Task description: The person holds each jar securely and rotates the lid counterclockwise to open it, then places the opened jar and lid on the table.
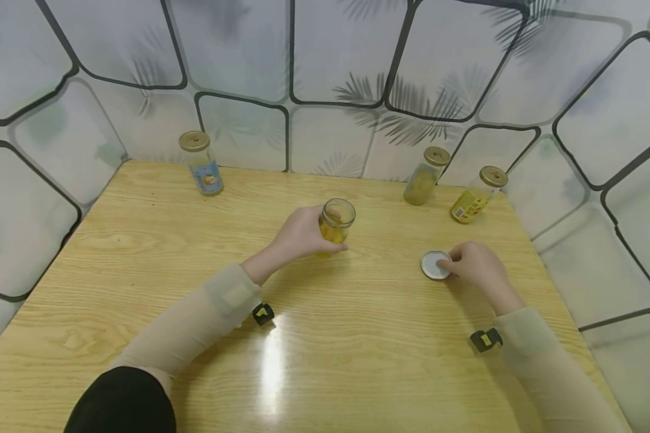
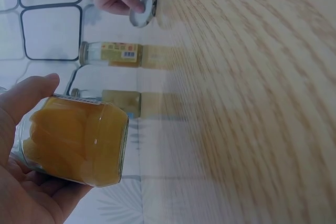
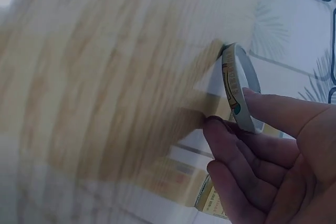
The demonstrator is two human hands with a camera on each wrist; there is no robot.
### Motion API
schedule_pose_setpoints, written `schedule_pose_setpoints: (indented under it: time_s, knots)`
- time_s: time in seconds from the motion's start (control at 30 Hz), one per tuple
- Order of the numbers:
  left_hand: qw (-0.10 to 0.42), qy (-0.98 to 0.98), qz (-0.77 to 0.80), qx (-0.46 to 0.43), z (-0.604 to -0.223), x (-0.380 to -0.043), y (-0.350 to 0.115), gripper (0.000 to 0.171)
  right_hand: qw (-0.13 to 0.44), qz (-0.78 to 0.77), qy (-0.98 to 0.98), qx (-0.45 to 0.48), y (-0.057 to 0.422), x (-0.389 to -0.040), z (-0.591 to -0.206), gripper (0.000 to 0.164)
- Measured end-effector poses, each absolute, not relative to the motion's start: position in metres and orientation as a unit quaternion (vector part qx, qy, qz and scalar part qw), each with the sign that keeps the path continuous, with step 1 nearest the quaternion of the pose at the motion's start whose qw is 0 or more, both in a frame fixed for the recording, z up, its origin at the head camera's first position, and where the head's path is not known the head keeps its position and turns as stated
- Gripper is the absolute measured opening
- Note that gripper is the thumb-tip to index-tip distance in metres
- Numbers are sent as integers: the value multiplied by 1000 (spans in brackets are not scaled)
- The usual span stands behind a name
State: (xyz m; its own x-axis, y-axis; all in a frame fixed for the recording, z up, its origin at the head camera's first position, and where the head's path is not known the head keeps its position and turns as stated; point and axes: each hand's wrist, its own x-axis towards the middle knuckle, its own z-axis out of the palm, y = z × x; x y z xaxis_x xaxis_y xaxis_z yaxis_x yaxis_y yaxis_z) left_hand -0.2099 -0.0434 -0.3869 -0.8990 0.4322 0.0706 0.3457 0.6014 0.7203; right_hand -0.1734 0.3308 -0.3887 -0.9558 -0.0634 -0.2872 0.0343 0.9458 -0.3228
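Note:
My left hand grips a lidless glass jar around its side, near the middle of the wooden table. Orange-yellow fruit pieces fill much of this jar in the left wrist view, where its base looks raised off the tabletop. To the right, my right hand pinches a round metal lid by its edge, with the white inside facing up. In the right wrist view the lid is tilted, thumb on its inner face, fingers beneath; printing runs along its rim.
A gold-lidded jar with a blue label stands at the back left. Two more gold-lidded jars, a plain-sided one and one with a yellow label, stand at the back right. A patterned wall covering borders the wooden table.

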Motion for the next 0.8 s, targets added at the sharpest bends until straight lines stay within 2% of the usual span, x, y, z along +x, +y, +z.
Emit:
schedule_pose_setpoints:
  time_s: [0.5, 0.8]
  knots:
    - [49, 894, 388, 220, -379, -219, -26, 62, 101, -89, 991, -16, 330, -165, -394, 39]
    - [35, 893, 383, 236, -351, -232, 2, 59, 87, -85, 992, -16, 329, -167, -396, 21]
